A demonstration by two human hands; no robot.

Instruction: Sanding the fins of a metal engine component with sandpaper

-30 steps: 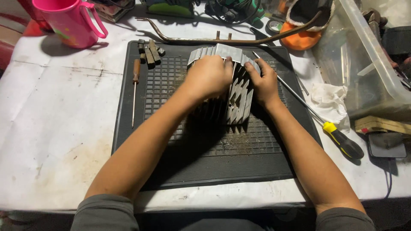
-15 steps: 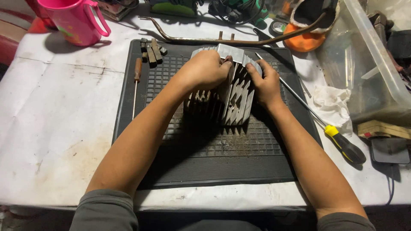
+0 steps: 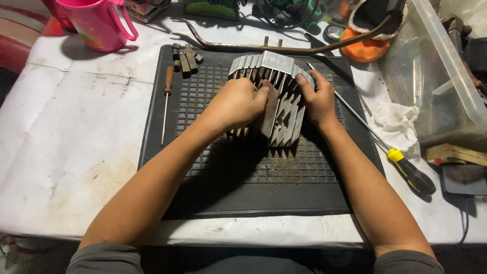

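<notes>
Left hand (image 3: 236, 105) and right hand (image 3: 317, 99) stay clamped on finned cylinder (image 3: 276, 96), now tilted further upright on mat (image 3: 243, 172); screwdriver (image 3: 395, 157) lies right of right hand.

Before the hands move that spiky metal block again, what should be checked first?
1. Both hands on the block: ok. The left hand and right hand each grip a side of the finned metal block.
2. Block over the black grid mat: ok.
3. Fingers away from the fin edges: not ok, the left fingertips press between the fins.
4. Long screwdriver out of the way: not ok, its shaft passes right beside the right hand.
5. Small wooden-handled screwdriver clear: ok, it lies apart at the mat's left side.
6. Block's underside resting flat: cannot tell, the hands hide it.
</notes>
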